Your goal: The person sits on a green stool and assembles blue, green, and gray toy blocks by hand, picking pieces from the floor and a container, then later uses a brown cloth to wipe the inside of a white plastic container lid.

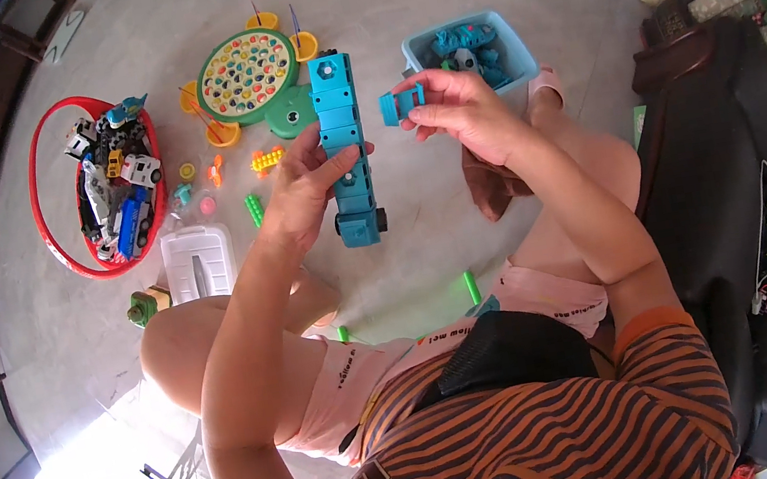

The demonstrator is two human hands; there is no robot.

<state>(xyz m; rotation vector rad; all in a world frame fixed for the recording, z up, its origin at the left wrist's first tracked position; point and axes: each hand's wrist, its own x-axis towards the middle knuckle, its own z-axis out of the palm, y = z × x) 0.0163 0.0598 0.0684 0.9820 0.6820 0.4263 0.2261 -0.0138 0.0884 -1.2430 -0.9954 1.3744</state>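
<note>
Above the gray floor (401, 282), the left hand (299, 188) closes around the middle of a long teal toy truck (343, 135), its length running twelve to six o'clock; at the truck's two o'clock, the right hand (464, 112) pinches a small teal piece (394, 108), just apart from it; a blue bin (518, 65) sits farther out at two; both toys look light, stiff and slightly slick, probably best gripped by their sides.
</note>
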